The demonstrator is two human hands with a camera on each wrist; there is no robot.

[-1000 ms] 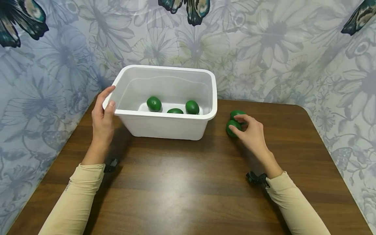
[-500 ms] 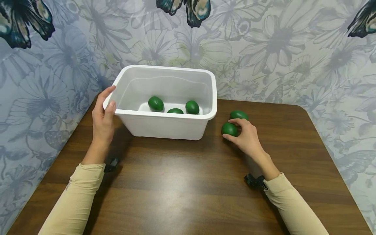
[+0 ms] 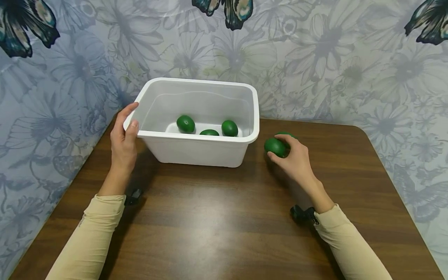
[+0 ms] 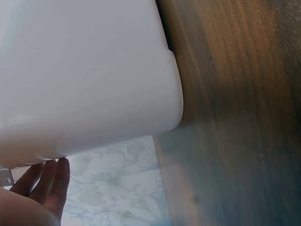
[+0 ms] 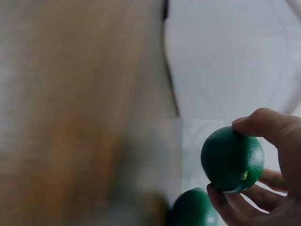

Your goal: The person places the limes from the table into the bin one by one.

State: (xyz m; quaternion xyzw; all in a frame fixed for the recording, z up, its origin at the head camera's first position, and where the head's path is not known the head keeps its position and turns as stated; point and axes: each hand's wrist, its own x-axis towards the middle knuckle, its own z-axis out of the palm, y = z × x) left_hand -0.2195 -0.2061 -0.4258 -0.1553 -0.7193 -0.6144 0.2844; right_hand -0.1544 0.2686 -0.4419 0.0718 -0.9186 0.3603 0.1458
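In the head view my right hand [image 3: 295, 161] pinches a green lime [image 3: 275, 147] between thumb and fingers, seemingly a little above the table. The right wrist view shows this lime [image 5: 232, 159] with a small pale stem nub. A second lime [image 3: 287, 134] lies just behind it, partly covered by the hand and the held lime. My left hand [image 3: 123, 142] grips the left rim of a white plastic tub [image 3: 196, 149], thumb at the front corner and fingers along the outer side. Three limes lie in the tub, including a left one [image 3: 186, 124] and a right one [image 3: 229, 128]; the front wall partly hides the middle one [image 3: 209, 132].
The brown wooden table [image 3: 196, 221] carries the tub near its back edge. Behind and beside it hangs a flower-patterned wall covering [image 3: 315, 66] with butterflies. Dark devices, such as the right wrist camera [image 3: 302, 214], sit at both wrists.
My right hand has taken hold of the nearer lime, drawn it left from the other lime and raised it slightly. The left lime in the tub rolled slightly right. My left hand stays put.
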